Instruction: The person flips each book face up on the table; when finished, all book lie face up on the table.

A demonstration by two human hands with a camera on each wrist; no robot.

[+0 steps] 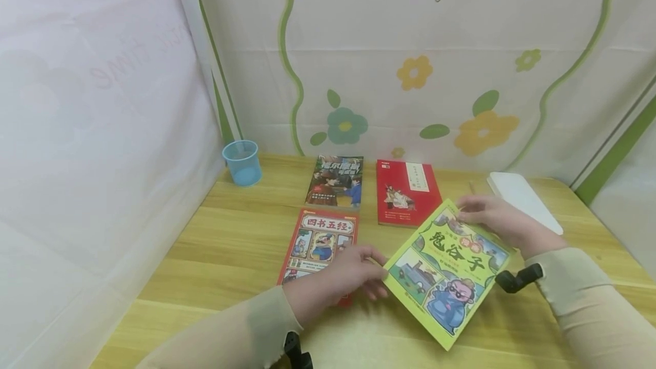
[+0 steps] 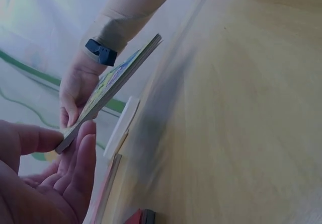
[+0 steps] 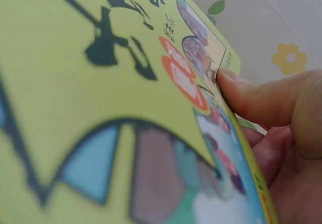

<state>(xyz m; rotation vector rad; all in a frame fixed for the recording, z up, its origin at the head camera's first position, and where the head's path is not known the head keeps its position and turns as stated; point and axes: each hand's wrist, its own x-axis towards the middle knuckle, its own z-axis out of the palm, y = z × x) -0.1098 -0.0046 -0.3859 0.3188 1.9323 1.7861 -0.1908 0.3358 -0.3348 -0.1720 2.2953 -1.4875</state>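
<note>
A yellow comic book [image 1: 448, 272], its cover showing large black characters and cartoon panels, is held tilted above the table between both hands. My right hand [image 1: 494, 218] grips its upper edge, thumb on the cover and fingers behind, as the right wrist view also shows. At the left corner my left hand [image 1: 348, 272] pinches the book; in the left wrist view the thumb lies over the book [image 2: 113, 85] and the fingers [image 2: 83, 166] are beneath. A red comic book [image 1: 323, 235] lies under my left forearm and hand, partly hidden by them.
Behind lie a dark-covered book [image 1: 335, 181] and a red book [image 1: 405, 192], which the yellow one partly overlaps in the head view. A blue cup [image 1: 242, 163] stands at the back left. A white flat case [image 1: 525, 201] lies at the right, beyond my right hand, on the wooden table [image 1: 205, 249].
</note>
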